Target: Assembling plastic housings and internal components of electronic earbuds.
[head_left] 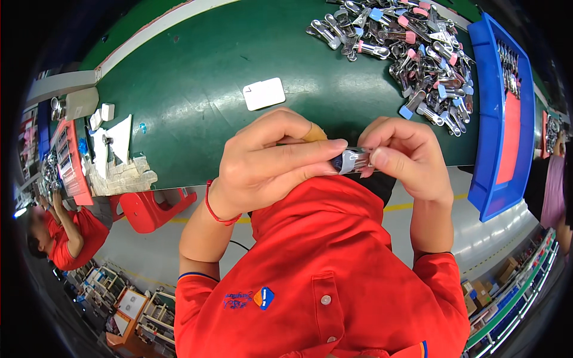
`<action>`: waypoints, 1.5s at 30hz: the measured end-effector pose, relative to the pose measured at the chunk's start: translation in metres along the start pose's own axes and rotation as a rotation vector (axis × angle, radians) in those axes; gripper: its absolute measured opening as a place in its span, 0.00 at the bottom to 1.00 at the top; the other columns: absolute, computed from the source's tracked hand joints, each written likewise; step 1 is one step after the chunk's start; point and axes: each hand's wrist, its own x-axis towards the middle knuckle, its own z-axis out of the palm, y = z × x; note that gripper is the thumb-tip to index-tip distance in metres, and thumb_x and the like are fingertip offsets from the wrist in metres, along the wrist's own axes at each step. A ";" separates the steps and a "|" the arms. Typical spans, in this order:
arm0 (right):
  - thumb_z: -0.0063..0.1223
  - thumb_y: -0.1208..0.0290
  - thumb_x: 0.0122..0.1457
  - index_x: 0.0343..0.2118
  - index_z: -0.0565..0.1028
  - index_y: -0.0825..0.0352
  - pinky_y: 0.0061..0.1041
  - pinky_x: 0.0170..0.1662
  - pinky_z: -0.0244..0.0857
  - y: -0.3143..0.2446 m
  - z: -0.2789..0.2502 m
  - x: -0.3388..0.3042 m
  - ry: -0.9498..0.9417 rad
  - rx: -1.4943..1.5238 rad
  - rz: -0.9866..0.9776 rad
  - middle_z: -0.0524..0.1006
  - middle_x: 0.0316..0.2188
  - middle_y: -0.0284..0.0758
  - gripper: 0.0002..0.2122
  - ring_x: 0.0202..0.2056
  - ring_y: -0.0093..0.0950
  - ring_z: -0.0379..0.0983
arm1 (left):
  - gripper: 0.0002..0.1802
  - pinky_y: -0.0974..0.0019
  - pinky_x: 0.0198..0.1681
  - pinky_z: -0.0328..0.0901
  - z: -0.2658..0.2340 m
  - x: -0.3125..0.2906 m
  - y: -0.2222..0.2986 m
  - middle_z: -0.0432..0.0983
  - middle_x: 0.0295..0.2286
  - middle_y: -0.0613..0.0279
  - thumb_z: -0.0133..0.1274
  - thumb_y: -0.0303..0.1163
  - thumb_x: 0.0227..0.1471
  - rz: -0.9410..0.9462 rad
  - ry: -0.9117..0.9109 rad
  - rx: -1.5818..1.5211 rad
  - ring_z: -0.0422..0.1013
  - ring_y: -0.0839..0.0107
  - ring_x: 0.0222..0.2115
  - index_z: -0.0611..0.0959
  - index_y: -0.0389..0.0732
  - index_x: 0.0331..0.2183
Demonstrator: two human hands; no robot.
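Observation:
A shiny metal clip (354, 160) with a dark end is held between both hands, near the front edge of the green table (197, 77). My left hand (262, 161) pinches the dark end between fingertips and thumb, with tan tape around one finger. At the clip's other end, the thumb and fingers of my right hand (413, 156) close on the metal. The fingers cover part of the clip. Beyond my right hand lies a heap of metal clips (427, 62), several with pink, blue or black tips.
A white card (264, 94) lies beyond my left hand. On the right stands a blue tray (484, 113) with a row of clips and a red sheet. White pieces (121, 140) and taped cardboard (128, 179) are at left. A red stool (146, 213) and a co-worker (74, 238) are farther left.

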 end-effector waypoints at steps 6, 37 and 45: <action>0.56 0.75 0.57 0.34 0.75 0.76 0.22 0.33 0.70 0.007 0.001 -0.003 -0.030 0.027 -0.054 0.74 0.32 0.41 0.08 0.29 0.25 0.74 | 0.20 0.68 0.26 0.64 0.000 -0.002 -0.001 0.74 0.29 0.61 0.66 0.23 0.38 0.020 -0.004 0.018 0.68 0.70 0.24 0.87 0.39 0.39; 0.61 0.81 0.52 0.33 0.76 0.77 0.22 0.31 0.71 0.000 -0.006 0.001 -0.098 0.001 0.031 0.75 0.31 0.42 0.07 0.29 0.25 0.76 | 0.16 0.69 0.28 0.65 -0.010 -0.005 0.001 0.75 0.31 0.56 0.67 0.25 0.41 -0.137 -0.138 -0.132 0.72 0.68 0.28 0.87 0.34 0.36; 0.65 0.81 0.48 0.38 0.77 0.75 0.26 0.38 0.71 0.003 0.009 0.006 0.207 -0.579 -0.561 0.76 0.34 0.42 0.13 0.34 0.29 0.77 | 0.19 0.70 0.30 0.66 -0.008 -0.007 -0.005 0.76 0.31 0.56 0.68 0.24 0.39 -0.156 -0.121 -0.153 0.72 0.69 0.27 0.86 0.32 0.38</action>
